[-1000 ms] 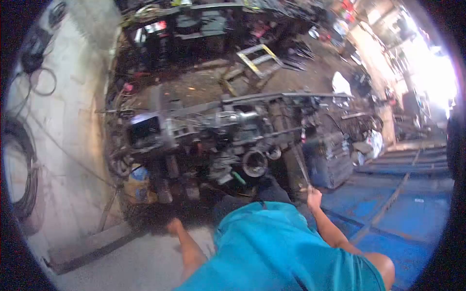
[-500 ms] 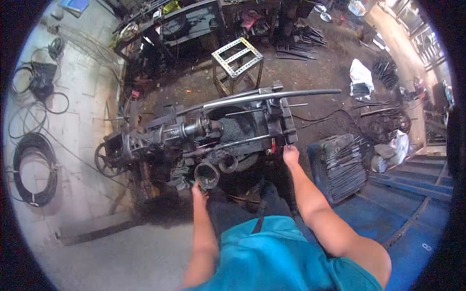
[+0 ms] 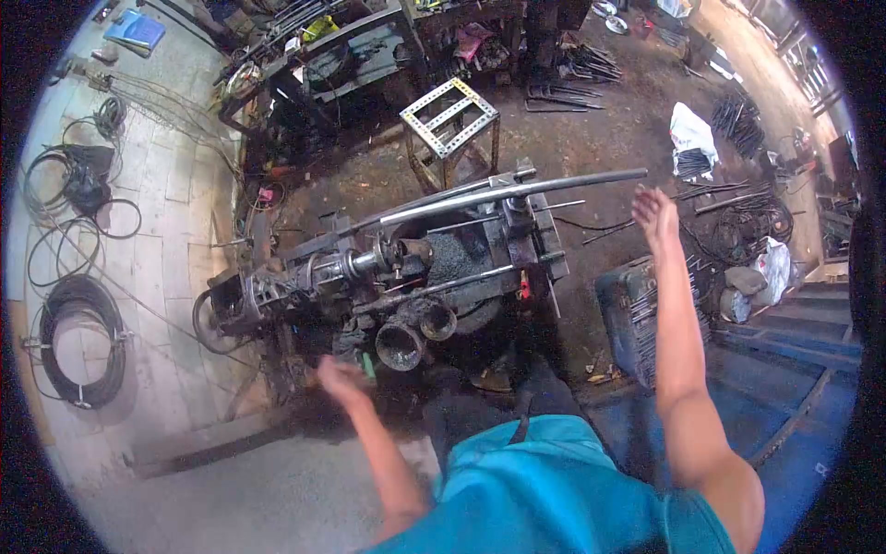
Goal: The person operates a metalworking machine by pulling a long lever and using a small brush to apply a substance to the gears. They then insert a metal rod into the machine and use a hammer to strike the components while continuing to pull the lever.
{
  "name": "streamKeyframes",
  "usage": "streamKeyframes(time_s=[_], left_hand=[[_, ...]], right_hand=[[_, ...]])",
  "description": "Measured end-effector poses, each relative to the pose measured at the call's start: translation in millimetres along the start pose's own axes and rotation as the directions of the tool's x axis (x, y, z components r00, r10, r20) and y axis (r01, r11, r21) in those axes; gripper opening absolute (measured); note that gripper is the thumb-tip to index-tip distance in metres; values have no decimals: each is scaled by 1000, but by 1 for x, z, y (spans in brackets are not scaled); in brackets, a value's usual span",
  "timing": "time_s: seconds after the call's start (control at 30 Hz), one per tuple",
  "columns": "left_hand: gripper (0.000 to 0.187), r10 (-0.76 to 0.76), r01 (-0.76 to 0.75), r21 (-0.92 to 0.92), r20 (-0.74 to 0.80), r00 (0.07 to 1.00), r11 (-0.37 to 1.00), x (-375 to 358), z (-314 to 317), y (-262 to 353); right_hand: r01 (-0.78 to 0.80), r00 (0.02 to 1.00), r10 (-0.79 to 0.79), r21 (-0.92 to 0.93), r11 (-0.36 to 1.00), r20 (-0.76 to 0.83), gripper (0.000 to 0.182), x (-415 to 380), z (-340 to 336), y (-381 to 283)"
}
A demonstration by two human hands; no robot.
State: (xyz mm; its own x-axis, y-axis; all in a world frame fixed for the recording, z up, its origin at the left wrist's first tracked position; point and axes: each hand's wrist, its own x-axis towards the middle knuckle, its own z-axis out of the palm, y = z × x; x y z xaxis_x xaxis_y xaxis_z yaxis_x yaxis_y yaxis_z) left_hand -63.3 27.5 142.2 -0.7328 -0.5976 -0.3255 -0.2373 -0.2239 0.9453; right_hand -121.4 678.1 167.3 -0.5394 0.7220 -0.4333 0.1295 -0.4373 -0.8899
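My right hand (image 3: pixel 655 220) is raised off the machine's right end, its fingers outstretched with nothing in them. Just above its fingertips lies the dark end of a long metal bar (image 3: pixel 517 190), which rests across the top of a greasy lathe-like machine (image 3: pixel 346 266). At the machine's lower left, my left hand (image 3: pixel 343 380) is blurred by motion, so its grip cannot be made out. A small green handle (image 3: pixel 369 366) shows right beside its fingers. Two grimy round cups (image 3: pixel 401 347) stick out at the machine's front, to the right of that hand.
Behind the machine stands a perforated metal stool (image 3: pixel 448 118). A crate of thin rods (image 3: pixel 646 319) is on the floor at my right, near a white sack (image 3: pixel 692 138). Black cable coils (image 3: pixel 81 342) lie on the left. A cluttered workbench (image 3: pixel 360 55) runs along the back.
My right hand has left the short rod at the machine's right end and swung up and right, fingers opening. My left hand has moved left and down, away from the cups.
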Motion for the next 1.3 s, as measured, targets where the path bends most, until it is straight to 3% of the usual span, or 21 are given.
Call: streamKeyframes(time_s=[0.03,0.07,0.1,0.17,0.23,0.3,0.37,0.4,0.47,0.6,0.77,0.83,0.9,1.0,1.03,1.1,1.13,1.17,1.23,1.27,1.3], left_hand=[[24,244,-246,-101,-35,969,964,-17,25,38],[25,318,-318,-60,-12,948,946,-26,52,67],[26,391,-391,-19,13,920,920,-29,81,86],[33,510,-525,94,147,848,846,-35,180,95],[35,653,-708,190,282,703,680,-21,269,78],[28,592,-603,603,253,765,522,-2,339,56],[33,606,-519,584,57,793,625,21,364,45],[35,672,-598,551,88,735,582,34,367,35],[35,592,-611,395,185,784,686,41,383,38],[36,621,-683,184,301,724,706,50,417,49],[37,559,-680,196,435,706,707,70,444,44],[37,610,-765,391,461,645,512,76,453,50],[37,496,-735,520,542,678,435,70,450,56],[37,389,-850,472,756,527,235,77,432,70],[37,314,-841,497,781,540,211,81,423,77],[37,353,-841,516,766,537,161,92,405,84],[37,360,-842,512,763,537,170,97,402,84],[33,380,-831,465,741,554,305,102,396,85],[29,404,-795,413,699,590,444,109,382,89],[23,462,-783,300,672,578,545,107,373,92],[20,524,-762,166,634,568,626,106,367,96]], right_hand=[[-116,992,105,214,970,67,29,-5,15,-14],[-231,971,182,416,880,154,30,-4,28,-25],[-230,971,178,416,880,160,30,5,38,-24],[-295,935,58,678,674,349,29,19,51,-10],[-227,960,6,762,606,281,32,6,71,-4],[-324,830,-282,827,460,482,37,7,69,9],[-240,927,-152,856,457,341,39,-28,77,-6],[-241,907,-199,845,478,372,39,-31,73,-2],[-263,865,-278,849,458,418,40,-43,63,5],[-152,872,-395,927,343,290,40,-86,55,29],[55,905,-423,973,224,47,40,-123,61,49],[85,920,-392,978,190,-4,40,-130,68,54],[116,877,-480,973,202,-4,39,-127,68,55],[101,885,-465,965,244,25,37,-122,65,55],[100,894,-448,966,240,19,37,-117,66,54],[52,917,-395,963,266,59,33,-98,66,63],[119,974,-223,929,350,-41,31,-110,78,55],[162,986,-46,881,444,-158,31,-128,89,50],[160,977,-30,625,764,-213,35,-153,88,93],[3,999,-15,376,926,30,38,-147,48,180],[-2,1000,4,-140,990,19,35,-154,44,231]])
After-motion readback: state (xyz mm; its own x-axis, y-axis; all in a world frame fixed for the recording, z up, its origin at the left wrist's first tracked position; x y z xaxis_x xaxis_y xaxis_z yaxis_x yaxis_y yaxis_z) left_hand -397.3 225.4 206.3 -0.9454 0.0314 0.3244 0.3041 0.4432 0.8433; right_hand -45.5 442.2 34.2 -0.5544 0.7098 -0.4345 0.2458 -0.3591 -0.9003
